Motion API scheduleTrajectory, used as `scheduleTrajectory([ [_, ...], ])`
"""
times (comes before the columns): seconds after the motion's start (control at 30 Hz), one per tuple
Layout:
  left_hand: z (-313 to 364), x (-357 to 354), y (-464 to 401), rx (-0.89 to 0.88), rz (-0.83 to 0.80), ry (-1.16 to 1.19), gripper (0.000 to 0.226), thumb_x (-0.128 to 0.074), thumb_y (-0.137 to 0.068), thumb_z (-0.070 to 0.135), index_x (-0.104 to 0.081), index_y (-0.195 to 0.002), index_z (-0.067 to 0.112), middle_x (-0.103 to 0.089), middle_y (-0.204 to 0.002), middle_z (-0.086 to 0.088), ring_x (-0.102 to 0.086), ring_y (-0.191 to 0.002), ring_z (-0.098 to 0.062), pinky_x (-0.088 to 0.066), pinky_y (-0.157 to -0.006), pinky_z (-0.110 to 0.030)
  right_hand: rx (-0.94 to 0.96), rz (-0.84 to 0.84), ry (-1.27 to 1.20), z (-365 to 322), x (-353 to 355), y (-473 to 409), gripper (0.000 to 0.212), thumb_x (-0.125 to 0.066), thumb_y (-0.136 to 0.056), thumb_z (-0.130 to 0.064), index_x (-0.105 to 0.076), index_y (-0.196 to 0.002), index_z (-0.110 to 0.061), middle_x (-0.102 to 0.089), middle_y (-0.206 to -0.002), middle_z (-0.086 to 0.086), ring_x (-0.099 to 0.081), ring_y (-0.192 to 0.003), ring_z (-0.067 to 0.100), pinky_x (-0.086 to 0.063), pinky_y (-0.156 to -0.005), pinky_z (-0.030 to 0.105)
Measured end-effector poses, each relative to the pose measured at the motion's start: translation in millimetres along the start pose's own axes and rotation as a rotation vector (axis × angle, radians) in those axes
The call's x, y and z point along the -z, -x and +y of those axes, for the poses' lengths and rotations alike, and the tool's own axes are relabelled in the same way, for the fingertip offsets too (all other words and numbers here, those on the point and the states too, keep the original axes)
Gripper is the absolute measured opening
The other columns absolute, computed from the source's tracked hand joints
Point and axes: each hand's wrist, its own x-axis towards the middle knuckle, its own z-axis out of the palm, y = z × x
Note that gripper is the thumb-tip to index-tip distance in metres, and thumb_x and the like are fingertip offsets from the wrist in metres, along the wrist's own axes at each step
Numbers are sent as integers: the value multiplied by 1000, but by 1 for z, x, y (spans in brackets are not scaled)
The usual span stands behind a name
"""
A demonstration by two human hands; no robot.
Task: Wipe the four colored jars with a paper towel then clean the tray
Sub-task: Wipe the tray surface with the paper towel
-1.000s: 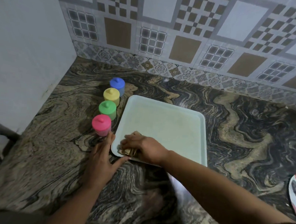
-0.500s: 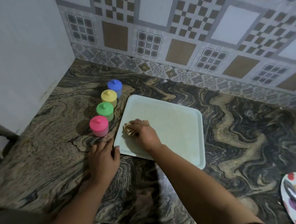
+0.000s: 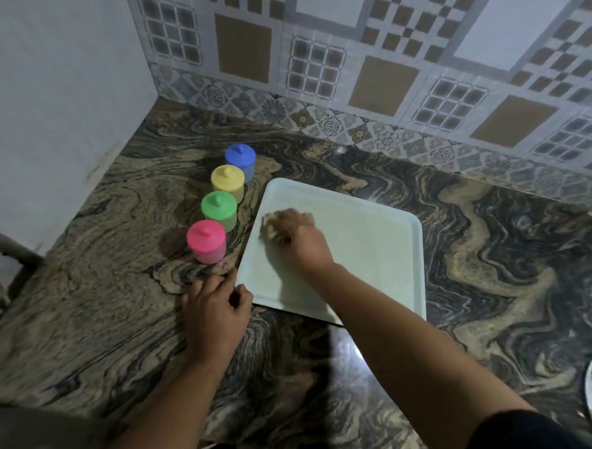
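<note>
**Tray wipe under way, jars parked aside**

Nearest, our left hand (image 3: pixel 214 318) lies loosely open at the tray (image 3: pixel 372 249) corner, at 7 o'clock, likely bracing it. Our right hand (image 3: pixel 295 236) presses a wadded paper towel (image 3: pixel 270 227) onto its 9 o'clock side. Four jars (image 3: pixel 215 208) line that edge, clear.

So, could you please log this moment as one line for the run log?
phase: tray wipe | right hand: pressing paper towel on tray | left hand: at tray corner | jars: lined up beside tray
</note>
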Motion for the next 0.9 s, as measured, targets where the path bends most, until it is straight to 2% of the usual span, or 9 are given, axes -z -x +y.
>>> scheduleTrajectory([
  [0.1, -1, 1, 1, -18, -5, 1, 42, -56, -85, 34, -75, -118, 16, -69, -100, -5, -53, -95, -34, -41, -80, -45, 408, -233, -69, -11, -4, 59, 35, -62, -89, -12, -75, -121, -11, -69, -131, 14, -60, -125, 33, -46, -105, 47],
  [0.2, -1, -1, 3, -34, -15, -13, 41, -54, -85, 33, -76, -116, 17, -70, -101, -4, -54, -94, -35, -42, -79, -45, 504, -273, 34, 11, 11, 35, 34, -60, -99, -21, -74, -126, -6, -69, -134, 17, -60, -129, 34, -46, -109, 41],
  [0.27, -3, -2, 0, -35, -12, -37, 43, -50, -84, 35, -77, -114, 18, -70, -103, -4, -55, -94, -36, -40, -79, -45, 291, -148, 43, 16, 25, -17, 38, -64, -98, -33, -74, -127, -9, -70, -132, 15, -64, -122, 35, -53, -102, 41],
  [0.33, -1, -3, -1, -33, -5, -47, 45, -47, -84, 37, -77, -112, 19, -69, -101, -5, -55, -93, -36, -38, -78, -45, 91, -90, 66, 15, 26, -48, 36, -73, -94, -24, -75, -127, -10, -70, -130, 15, -65, -119, 38, -55, -98, 41],
  [0.43, -1, -2, 0, -39, 22, -43, 45, -45, -84, 36, -78, -109, 17, -69, -99, -7, -55, -91, -37, -36, -77, -45, 39, -11, -11, 0, 4, -19, 34, -84, -83, -20, -79, -116, -11, -73, -116, 13, -67, -103, 39, -50, -91, 33],
  [0.57, 3, 1, 1, -35, 46, -6, 42, -46, -85, 33, -79, -104, 15, -69, -95, -10, -53, -88, -37, -34, -76, -44, 199, -236, -121, 6, 13, 74, 47, -83, -87, -17, -72, -132, -14, -64, -145, 9, -52, -142, 30, -39, -120, 37],
  [0.63, 4, 2, 1, -26, 36, -8, 40, -48, -84, 31, -79, -103, 15, -68, -93, -11, -52, -87, -38, -35, -76, -44, 182, -269, -102, 37, 32, 109, 47, -80, -88, -8, -71, -133, -15, -61, -149, 6, -47, -148, 24, -29, -127, 38],
  [0.77, 3, -1, 2, -19, 5, -46, 42, -47, -84, 32, -79, -104, 14, -70, -98, -12, -52, -89, -38, -37, -78, -45, -109, -29, -9, 99, 74, 158, 43, -77, -86, -25, -75, -127, -15, -67, -141, 6, -60, -136, 29, -38, -121, 39],
  [0.9, 4, 1, 0, -16, -8, -42, 47, -44, -84, 34, -79, -108, 13, -71, -104, -12, -52, -92, -39, -39, -80, -47, -413, 104, 21, 92, 69, 163, 51, -73, -85, -2, -71, -135, -15, -61, -148, 11, -54, -141, 36, -39, -122, 41],
])
